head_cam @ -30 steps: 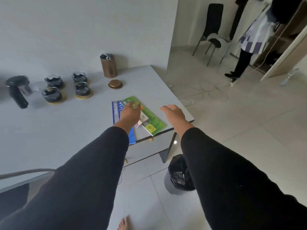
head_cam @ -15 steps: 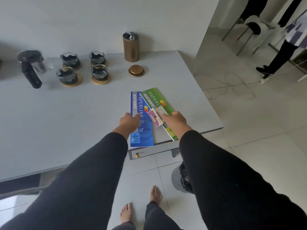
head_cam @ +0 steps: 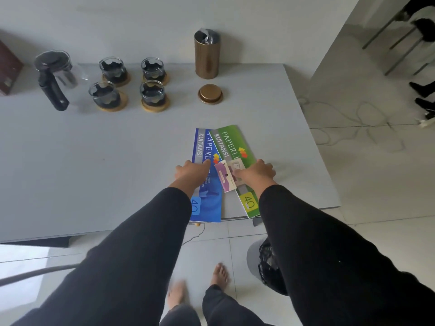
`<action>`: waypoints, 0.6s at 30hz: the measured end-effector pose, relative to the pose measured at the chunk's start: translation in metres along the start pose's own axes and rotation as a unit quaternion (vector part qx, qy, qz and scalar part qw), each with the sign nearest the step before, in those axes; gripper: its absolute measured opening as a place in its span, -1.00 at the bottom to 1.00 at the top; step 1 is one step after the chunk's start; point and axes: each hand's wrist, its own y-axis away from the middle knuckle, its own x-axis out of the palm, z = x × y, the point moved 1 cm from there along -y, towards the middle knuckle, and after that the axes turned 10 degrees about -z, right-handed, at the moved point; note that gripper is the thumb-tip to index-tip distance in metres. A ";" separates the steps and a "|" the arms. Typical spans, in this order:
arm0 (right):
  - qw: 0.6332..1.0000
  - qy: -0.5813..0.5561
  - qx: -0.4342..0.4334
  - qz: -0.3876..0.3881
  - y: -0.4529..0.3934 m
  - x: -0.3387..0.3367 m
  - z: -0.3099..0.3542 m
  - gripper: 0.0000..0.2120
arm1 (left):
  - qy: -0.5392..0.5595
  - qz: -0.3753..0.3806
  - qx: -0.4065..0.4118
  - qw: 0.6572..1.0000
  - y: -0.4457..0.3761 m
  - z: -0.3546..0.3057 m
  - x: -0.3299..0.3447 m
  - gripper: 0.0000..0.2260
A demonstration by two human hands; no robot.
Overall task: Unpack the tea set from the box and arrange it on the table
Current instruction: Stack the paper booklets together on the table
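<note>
bare table (head_cam: 94,165) left of booklets (head_cam: 207,184), cups (head_cam: 131,83) behind

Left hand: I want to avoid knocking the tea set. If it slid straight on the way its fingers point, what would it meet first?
The left hand points up and right along the blue booklet, so it would first meet the overlapping green booklet, probably not the cups; depth is unclear.

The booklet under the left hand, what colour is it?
Blue, with white lettering; the head view shows the booklet under the left hand.
</note>
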 end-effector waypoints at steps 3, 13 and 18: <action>0.999 0.030 -0.010 0.003 -0.002 0.008 0.006 -0.33 | 0.016 0.006 -0.013 1.000 0.004 -0.001 0.004 -0.38; 0.998 -0.048 0.024 0.044 0.027 0.045 0.030 -0.32 | 0.075 0.012 -0.025 0.997 0.008 0.004 0.010 -0.61; 0.991 -0.092 0.077 0.053 0.032 0.046 0.029 -0.42 | 0.117 -0.003 -0.032 0.993 0.005 0.015 0.008 -0.67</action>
